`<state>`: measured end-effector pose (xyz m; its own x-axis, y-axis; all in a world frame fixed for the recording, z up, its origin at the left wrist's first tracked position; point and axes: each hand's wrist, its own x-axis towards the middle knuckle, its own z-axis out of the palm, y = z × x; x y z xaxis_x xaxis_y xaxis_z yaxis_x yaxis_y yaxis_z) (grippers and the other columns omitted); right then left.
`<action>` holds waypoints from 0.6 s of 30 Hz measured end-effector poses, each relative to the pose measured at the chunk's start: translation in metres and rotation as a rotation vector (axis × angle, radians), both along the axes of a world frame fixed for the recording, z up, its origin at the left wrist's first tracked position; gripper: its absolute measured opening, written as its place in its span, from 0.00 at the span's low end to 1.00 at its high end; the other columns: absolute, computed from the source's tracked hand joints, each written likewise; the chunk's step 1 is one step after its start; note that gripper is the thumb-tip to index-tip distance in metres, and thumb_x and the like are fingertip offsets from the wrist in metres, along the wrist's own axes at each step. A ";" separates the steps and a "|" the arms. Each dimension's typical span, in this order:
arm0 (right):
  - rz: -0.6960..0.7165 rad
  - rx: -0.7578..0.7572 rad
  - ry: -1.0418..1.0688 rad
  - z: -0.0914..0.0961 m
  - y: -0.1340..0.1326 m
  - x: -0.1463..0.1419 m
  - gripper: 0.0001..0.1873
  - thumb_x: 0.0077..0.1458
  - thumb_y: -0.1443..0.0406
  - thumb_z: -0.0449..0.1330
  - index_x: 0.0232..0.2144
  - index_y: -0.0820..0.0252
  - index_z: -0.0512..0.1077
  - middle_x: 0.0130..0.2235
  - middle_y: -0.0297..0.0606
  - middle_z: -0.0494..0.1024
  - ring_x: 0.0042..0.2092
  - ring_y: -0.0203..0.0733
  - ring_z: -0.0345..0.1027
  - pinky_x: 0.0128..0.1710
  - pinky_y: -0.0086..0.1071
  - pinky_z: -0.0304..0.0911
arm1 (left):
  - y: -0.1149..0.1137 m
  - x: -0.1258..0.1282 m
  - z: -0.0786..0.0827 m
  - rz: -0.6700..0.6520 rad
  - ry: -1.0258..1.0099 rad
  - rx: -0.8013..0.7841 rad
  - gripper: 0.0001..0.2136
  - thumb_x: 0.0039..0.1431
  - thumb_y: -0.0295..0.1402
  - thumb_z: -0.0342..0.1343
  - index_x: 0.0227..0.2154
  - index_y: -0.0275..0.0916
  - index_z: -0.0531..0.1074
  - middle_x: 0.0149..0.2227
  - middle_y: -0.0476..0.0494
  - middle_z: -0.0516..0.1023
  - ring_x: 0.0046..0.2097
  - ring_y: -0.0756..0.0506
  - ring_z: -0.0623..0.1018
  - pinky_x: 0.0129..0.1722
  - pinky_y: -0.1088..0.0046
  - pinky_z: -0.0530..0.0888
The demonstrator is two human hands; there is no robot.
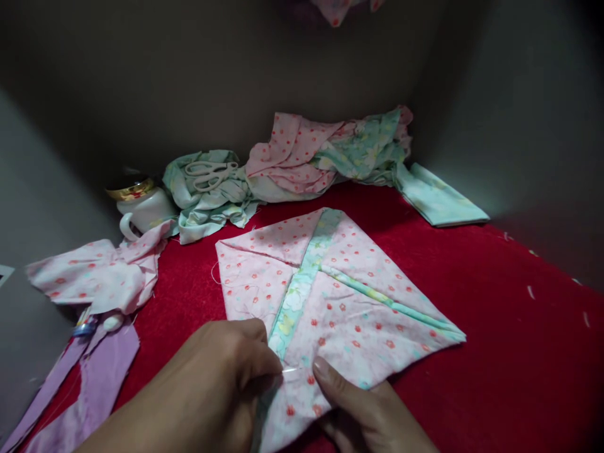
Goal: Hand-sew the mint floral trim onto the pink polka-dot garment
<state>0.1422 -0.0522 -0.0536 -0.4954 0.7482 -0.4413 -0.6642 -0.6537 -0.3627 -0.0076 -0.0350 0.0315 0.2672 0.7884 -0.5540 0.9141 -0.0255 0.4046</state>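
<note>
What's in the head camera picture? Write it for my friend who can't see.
A left hand pinches a thin, shiny thing, perhaps a needle, against a spotted pink cloth held by the right hand over a red surface. Behind lie crumpled cloths, scissors and a white mug.

white mug (150,209) | scissors (214,175) atop green cloth (201,205) | purple strips (112,355)

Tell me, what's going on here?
A person is working on a pink cloth spread on a red surface. The left hand pinches a thin, shiny sliver, perhaps a needle, against it. The right hand holds the near edge, thumb on top. Behind, scissors lie on bunched green cloth.
</note>
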 end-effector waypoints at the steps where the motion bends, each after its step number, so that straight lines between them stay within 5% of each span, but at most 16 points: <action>1: -0.003 0.007 -0.005 -0.001 0.000 0.000 0.45 0.47 0.63 0.65 0.61 0.48 0.46 0.49 0.42 0.75 0.50 0.49 0.66 0.50 0.45 0.58 | 0.000 0.000 0.000 -0.009 0.018 -0.004 0.09 0.42 0.21 0.47 0.17 0.37 0.70 0.25 0.48 0.68 0.26 0.51 0.65 0.23 0.76 0.57; 13: 0.017 0.002 0.016 -0.004 0.001 0.000 0.57 0.43 0.61 0.67 0.62 0.46 0.32 0.54 0.42 0.69 0.53 0.50 0.63 0.52 0.46 0.56 | -0.001 -0.004 -0.005 -0.037 0.031 0.008 0.12 0.52 0.29 0.47 0.19 0.38 0.73 0.25 0.46 0.68 0.25 0.51 0.64 0.23 0.76 0.56; 18: 0.013 0.008 0.018 -0.008 -0.002 -0.001 0.52 0.46 0.62 0.65 0.62 0.45 0.35 0.54 0.42 0.70 0.53 0.49 0.64 0.52 0.46 0.56 | -0.001 -0.003 -0.007 -0.034 0.029 0.019 0.12 0.52 0.28 0.46 0.19 0.38 0.72 0.25 0.47 0.69 0.24 0.51 0.64 0.22 0.76 0.56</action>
